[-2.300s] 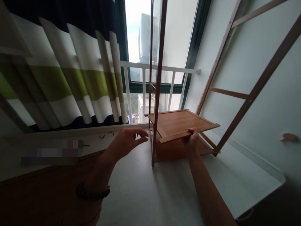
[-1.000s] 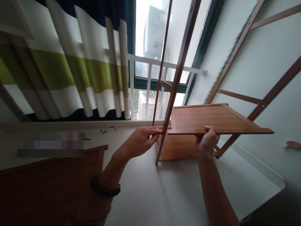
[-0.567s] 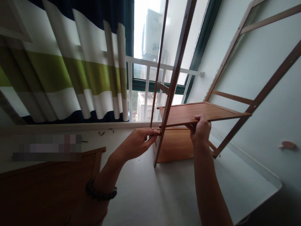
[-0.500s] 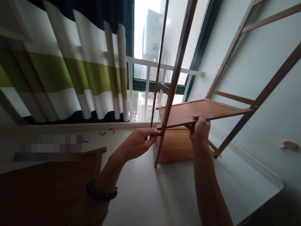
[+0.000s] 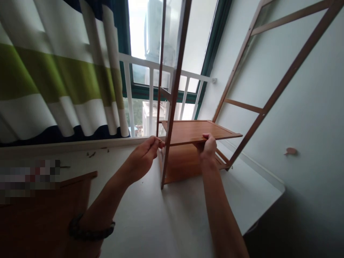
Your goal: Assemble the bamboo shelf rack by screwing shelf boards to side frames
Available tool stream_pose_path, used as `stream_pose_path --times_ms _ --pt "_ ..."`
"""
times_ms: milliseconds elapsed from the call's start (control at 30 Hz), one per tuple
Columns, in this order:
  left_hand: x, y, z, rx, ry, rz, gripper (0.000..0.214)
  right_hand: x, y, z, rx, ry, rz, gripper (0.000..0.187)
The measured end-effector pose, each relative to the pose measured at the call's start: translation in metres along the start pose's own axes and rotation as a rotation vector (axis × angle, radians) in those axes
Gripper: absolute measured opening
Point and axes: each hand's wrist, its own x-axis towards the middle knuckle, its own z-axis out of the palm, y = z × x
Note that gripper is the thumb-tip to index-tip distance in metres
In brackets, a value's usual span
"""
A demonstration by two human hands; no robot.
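Observation:
My right hand [image 5: 208, 148] grips the front edge of a brown wooden shelf board [image 5: 193, 129], thumb on top and fingers underneath. The board's left end meets the left post [image 5: 174, 89] of a wooden rack; its right end appears short of the right front post [image 5: 282, 84]. Beside the outer face of the left post, my left hand [image 5: 145, 156] is closed in a pinch on a thin, small piece that looks like a screw [image 5: 160, 142]. A dark beaded bracelet is on my left wrist. Below the held board lies the rack's lower shelf [image 5: 182, 163].
Several small screws [image 5: 92, 154] lie on the white surface [image 5: 134, 211] near the window. Another brown board [image 5: 48, 215] rests at the left, with a blurred-out item behind it. A white railing [image 5: 150, 64], striped curtain [image 5: 61, 79] and right-hand wall [image 5: 303, 118] surround the rack.
The view has shifted right. The shelf board's right end has moved left, away from the right post, and its left end no longer projects past the left post. Both hands keep their grips.

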Motion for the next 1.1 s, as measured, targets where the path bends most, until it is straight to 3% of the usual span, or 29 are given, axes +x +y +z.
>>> stream_pose_path --times_ms 167,367,500,767,1100 --pt "-0.001 0.004 0.008 -0.204 -0.144 -0.139 0.021 -0.012 0.006 -0.014 -0.031 0.001 -0.05 0.011" --pt "-0.001 0.004 0.0 -0.181 -0.284 -0.098 0.026 0.002 -0.009 -0.021 0.067 -0.039 -0.037 0.014" --pt "0.0 -0.001 -0.009 -0.081 -0.295 -0.045 0.028 0.004 -0.012 -0.028 0.059 -0.029 -0.041 0.015" --pt "-0.005 0.005 -0.022 0.301 -0.258 0.062 0.034 -0.02 0.006 -0.026 0.029 -0.044 -0.026 0.012" --pt "-0.006 0.007 -0.024 0.323 -0.301 0.073 0.034 -0.031 0.0 -0.022 0.162 -0.071 0.077 0.007"
